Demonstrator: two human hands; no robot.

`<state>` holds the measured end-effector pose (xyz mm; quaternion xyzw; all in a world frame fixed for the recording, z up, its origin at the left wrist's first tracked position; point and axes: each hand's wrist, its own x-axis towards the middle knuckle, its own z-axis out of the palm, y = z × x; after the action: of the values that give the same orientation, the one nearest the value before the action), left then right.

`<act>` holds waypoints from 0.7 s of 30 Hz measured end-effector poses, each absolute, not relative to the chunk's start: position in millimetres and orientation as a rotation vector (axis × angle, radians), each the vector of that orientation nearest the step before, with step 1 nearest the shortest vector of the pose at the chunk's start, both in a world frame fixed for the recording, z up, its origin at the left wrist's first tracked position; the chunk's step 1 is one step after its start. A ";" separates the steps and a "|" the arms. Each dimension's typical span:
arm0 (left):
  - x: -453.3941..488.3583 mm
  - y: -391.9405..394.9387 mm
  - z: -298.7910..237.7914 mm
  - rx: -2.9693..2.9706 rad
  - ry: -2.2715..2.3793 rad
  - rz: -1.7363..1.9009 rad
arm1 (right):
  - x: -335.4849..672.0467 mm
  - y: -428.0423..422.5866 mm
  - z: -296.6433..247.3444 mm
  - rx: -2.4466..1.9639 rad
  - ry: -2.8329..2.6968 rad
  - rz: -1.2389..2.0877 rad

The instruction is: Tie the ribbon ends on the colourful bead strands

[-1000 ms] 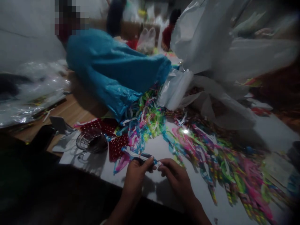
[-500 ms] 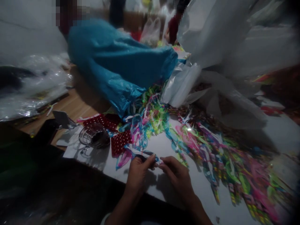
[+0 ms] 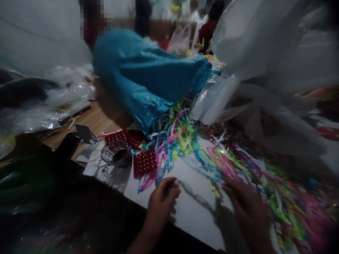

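My left hand (image 3: 163, 196) is just above the white table top (image 3: 189, 208), half curled, thumb and forefinger a little apart and nothing visible between them. Off to the right, my right hand (image 3: 247, 206) pinches the end of a blue see-through plastic strip (image 3: 208, 168), blurred by motion. The strip stretches left over the table and throws a looped shadow. Beyond my hands lies a heap of colourful see-through plastic pieces (image 3: 182, 135). A row of pink, green and white pieces (image 3: 238, 164) runs down the right side, partly behind my right hand.
A glass bowl (image 3: 116, 153) with dark contents stands left, beside dark red dotted pieces (image 3: 144, 164) and a propped phone-like object (image 3: 84, 133). A large blue bag (image 3: 148, 70) lies behind the heap. Clear plastic (image 3: 217, 98) is at right. A person (image 3: 206, 35) works farther back.
My hands, earlier together over a small piece, have parted. The right hand has moved right with the blue strip; the left no longer grips anything visible. The view has shifted slightly left.
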<state>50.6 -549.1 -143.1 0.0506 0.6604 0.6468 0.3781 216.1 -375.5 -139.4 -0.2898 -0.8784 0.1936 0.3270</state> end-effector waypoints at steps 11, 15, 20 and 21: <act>40.9 -549.1 -160.2 0.265 1.988 1.715 | 69.8 -407.2 -161.2 -0.427 -2.685 0.573; 38.9 -553.2 -165.1 0.227 2.001 1.689 | 49.0 -396.4 -165.8 -0.343 -2.737 0.569; 37.9 -554.4 -163.4 0.168 1.796 1.623 | 94.4 -388.4 -160.1 -0.339 -2.674 0.580; 40.3 -551.0 -161.1 0.156 1.704 1.597 | 106.3 -391.8 -158.5 -0.349 -2.647 0.577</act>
<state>40.3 -551.0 -161.1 0.0614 0.6704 0.6284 0.3899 106.3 -391.8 -158.5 -0.1250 -0.9488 0.2068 0.2035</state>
